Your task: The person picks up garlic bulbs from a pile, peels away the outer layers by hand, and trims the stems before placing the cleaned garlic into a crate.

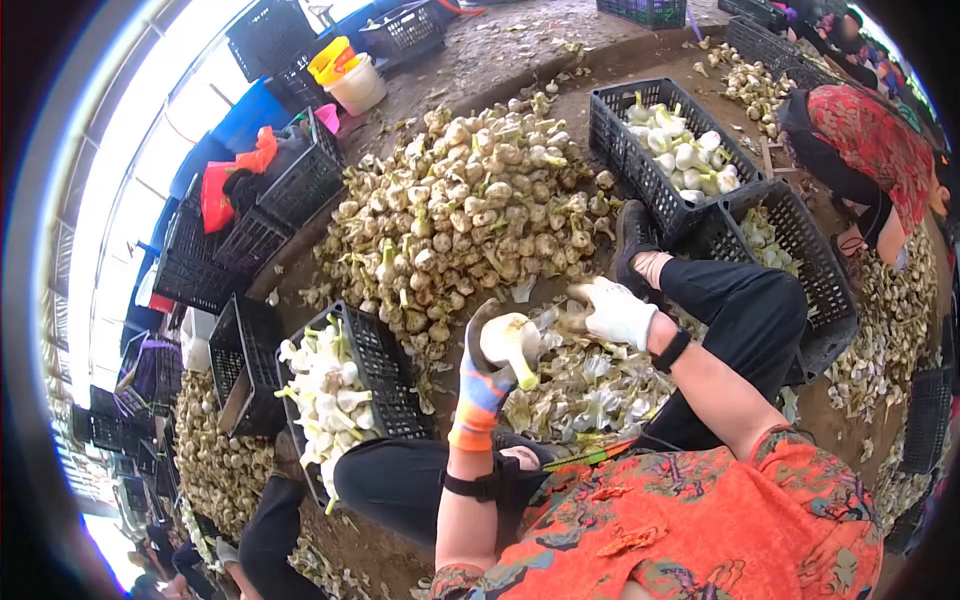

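Gripping a garlic bulb (510, 340), left hand (483, 385) fingers wrap it; right hand (612, 310) seems closed beside; bulb could slip from loose gloves.

The co-worker (868, 150) at far right is cut by the frame edge (face unseen); far-left stacked crates (110, 430) blur; the near left hand (483, 385) hides the garlic bulb's (508, 340) underside.

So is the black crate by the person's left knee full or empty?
Partly full: the black crate holds peeled white garlic bulbs heaped along one side, while bare mesh shows on the other.

Dirt floor (500, 45), black crates (270, 35), daylight
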Available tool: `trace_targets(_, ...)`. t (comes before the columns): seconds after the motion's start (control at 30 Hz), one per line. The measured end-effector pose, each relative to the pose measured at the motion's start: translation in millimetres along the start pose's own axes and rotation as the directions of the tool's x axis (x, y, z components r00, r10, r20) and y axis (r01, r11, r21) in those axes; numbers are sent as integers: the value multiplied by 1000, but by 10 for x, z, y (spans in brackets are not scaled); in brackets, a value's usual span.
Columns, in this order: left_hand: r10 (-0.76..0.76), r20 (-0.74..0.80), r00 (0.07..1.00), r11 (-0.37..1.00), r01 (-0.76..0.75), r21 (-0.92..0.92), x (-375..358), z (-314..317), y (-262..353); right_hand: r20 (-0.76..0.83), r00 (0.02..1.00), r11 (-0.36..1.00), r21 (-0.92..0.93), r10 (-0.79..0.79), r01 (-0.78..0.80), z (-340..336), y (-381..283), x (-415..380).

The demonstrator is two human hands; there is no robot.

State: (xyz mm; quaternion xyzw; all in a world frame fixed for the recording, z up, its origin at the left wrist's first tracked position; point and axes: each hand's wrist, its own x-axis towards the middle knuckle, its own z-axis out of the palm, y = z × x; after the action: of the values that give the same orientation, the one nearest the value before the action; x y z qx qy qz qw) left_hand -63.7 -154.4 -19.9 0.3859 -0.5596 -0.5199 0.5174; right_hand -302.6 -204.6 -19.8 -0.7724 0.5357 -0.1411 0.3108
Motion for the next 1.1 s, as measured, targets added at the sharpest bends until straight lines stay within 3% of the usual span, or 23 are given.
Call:
trace_targets(0.03,11,19,1000,1000,-11,-1,31,38,-1,-216,964,975,128,-153,183,7,-119,-36)
trace_targets(0.1,-34,41,999,999,34,-4,64,66,-127,-223,923,883,287,-315,371,-214,-609,-128)
trace_targets(0.13,-55,50,997,998,55,1,77,66,-144,-208,885,881,148,-416,449,-204,-644,-105)
trace_targets(0.23,-28,85,996,991,16,135,92,87,-56,-24,922,922,-31,-386,385,-251,-701,-98)
trace_targets(0.27,-38,104,994,987,21,160,99,101,-32,1,897,888,-136,-443,439,-271,-717,-116)
trace_targets(0.3,-48,121,991,983,25,183,96,115,-16,-72,853,846,-191,-517,497,-158,-645,-106)
trace_targets(0.33,-112,133,985,984,90,157,86,119,-4,-84,850,843,-213,-519,494,-112,-625,-96)
trace_targets(0.37,-90,157,984,979,58,197,88,103,-4,-97,846,839,-234,-524,492,-76,-610,-79)
trace_targets(0.43,-51,203,978,960,-9,280,84,74,1,-160,896,910,-95,-414,403,-3,-547,-34)
trace_targets(0.47,-116,87,989,991,109,81,65,73,-138,-208,916,938,-13,-343,348,23,-530,0)
trace_targets(0.57,-194,-177,965,933,126,-337,71,140,-244,-307,939,967,151,-153,206,125,-478,31)
trace_targets(0.6,-167,-249,954,951,90,-294,90,180,-252,-297,951,964,216,-86,154,219,-469,47)
trace_targets(0.63,-223,-345,912,962,149,-227,118,212,-268,-276,961,954,282,-18,99,336,-464,47)
trace_targets(0.67,-271,-444,854,961,219,-166,144,234,-305,-381,924,947,280,-42,158,481,-473,21)
trace_targets(0.7,-307,-545,780,949,296,-111,144,222,-363,-386,921,962,232,-47,146,530,-456,27)
trace_targets(0.73,-159,-529,834,987,140,-77,184,141,-549,-387,920,973,184,-58,139,556,-433,55)
trace_targets(0.77,-143,-451,881,988,157,-7,181,28,-711,-385,920,981,137,-72,134,583,-400,98)
trace_targets(0.83,-155,-275,949,973,99,-206,207,135,-320,-362,932,984,174,30,36,548,-252,250)
trace_targets(0.87,-52,-191,980,988,23,-154,224,133,-252,-350,934,977,211,75,1,455,-247,269)
trace_targets(0.97,-72,-126,989,906,12,-424,249,93,-298,-371,917,980,181,143,-80,433,-28,311)
trace_targets(1.0,-53,45,998,731,70,-678,257,101,-156,-385,910,986,129,152,-110,473,63,302)
trace_targets(1.03,47,68,997,716,14,-698,338,139,-131,-284,947,989,71,148,-133,520,149,261)
trace_targets(1.1,-70,-7,998,613,37,-789,353,173,39,-71,987,988,-48,146,-149,647,327,162)
